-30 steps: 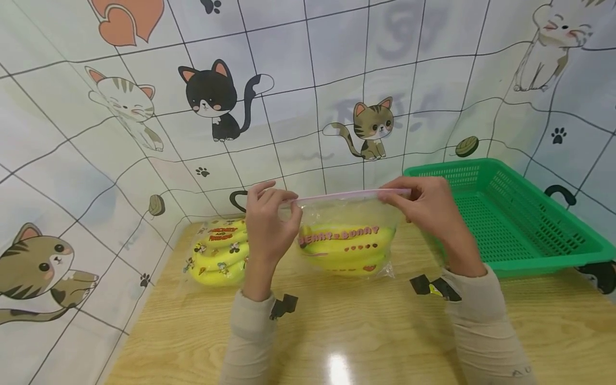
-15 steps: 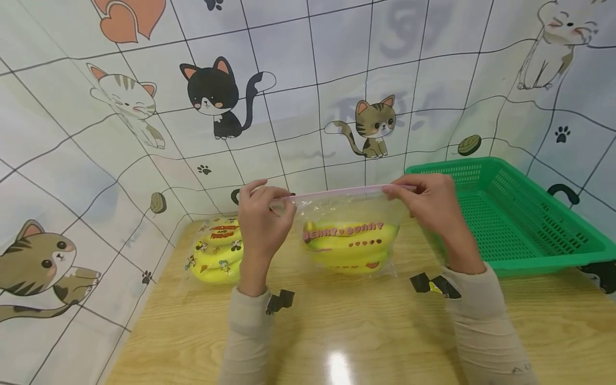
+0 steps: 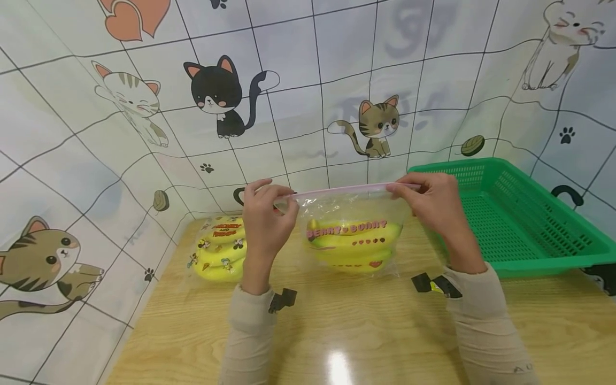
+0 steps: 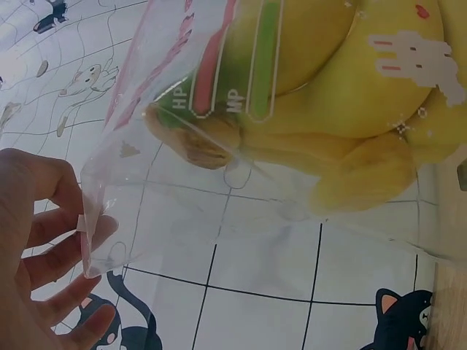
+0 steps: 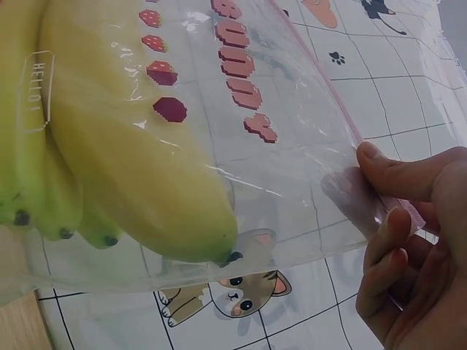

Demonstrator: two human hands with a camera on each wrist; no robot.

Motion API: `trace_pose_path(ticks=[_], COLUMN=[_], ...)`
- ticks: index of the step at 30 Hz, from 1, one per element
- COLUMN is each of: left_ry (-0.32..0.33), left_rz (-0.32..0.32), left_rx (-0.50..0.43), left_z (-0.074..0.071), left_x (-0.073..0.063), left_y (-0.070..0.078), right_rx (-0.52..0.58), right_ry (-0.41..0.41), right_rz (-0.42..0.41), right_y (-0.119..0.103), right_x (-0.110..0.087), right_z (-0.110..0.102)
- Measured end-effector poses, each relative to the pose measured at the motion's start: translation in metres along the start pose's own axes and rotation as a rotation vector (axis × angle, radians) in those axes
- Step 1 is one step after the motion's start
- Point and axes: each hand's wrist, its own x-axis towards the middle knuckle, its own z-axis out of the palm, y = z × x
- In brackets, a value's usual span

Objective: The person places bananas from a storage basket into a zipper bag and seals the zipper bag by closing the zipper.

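A clear zip bag (image 3: 353,208) with a pink top strip and "Berry Bunny" lettering stands upright between my hands. Inside it lies a bunch of yellow bananas (image 3: 353,248), greenish at the tips in the right wrist view. My left hand (image 3: 267,222) pinches the bag's top left corner between thumb and fingers. At the opposite corner my right hand (image 3: 435,203) pinches the pink strip, its thumb (image 5: 394,171) on the near face. A second printed bag of bananas (image 3: 218,251) lies on the table, partly hidden behind my left hand.
A green plastic basket (image 3: 544,264) with slotted walls stands at the right, close beside my right forearm. The wooden table (image 3: 366,331) stretches toward me. Behind it hangs a white gridded sheet (image 3: 298,107) printed with cats.
Both hands keep their pinch on the bag. The pink strip has risen slightly and looks more taut, and the hands have moved a little farther apart.
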Motion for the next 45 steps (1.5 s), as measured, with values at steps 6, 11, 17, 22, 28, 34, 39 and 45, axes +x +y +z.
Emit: trace_pose_path(ticks=[6, 11, 17, 22, 28, 34, 39, 45], left_ry=[0.028, 0.028, -0.136, -0.429, -0.886, -0.962, -0.907, -0.882], left_rz=[-0.025, -0.044, -0.261, -0.487, -0.556, -0.546, -0.578, -0.599], left_rx=[0.017, 0.028, -0.246, -0.655, -0.822, -0.753, -0.828, -0.807], left_z=[-0.001, -0.007, -0.010, -0.003, 0.015, 0.045, 0.057, 0.053], left_x=[0.000, 0.000, 0.000, -0.014, -0.057, -0.089, -0.094, -0.092], left_y=[-0.001, -0.006, -0.016, -0.046, -0.067, -0.067, -0.064, -0.062], right_rx=[0.004, 0.006, 0.025, 0.018, 0.022, 0.117, 0.122, -0.033], right_ry=[0.006, 0.005, -0.008, 0.000, -0.062, -0.195, -0.372, -0.845], right_rz=[-0.006, 0.001, 0.052, 0.123, 0.126, 0.118, 0.205, 0.237], right_y=[0.001, 0.002, 0.002, 0.006, 0.008, 0.009, 0.019, 0.040], right_x=[0.000, 0.000, 0.000, -0.005, -0.002, 0.002, 0.005, 0.002], right_z=[-0.002, -0.003, -0.001, -0.002, -0.002, -0.004, -0.012, -0.013])
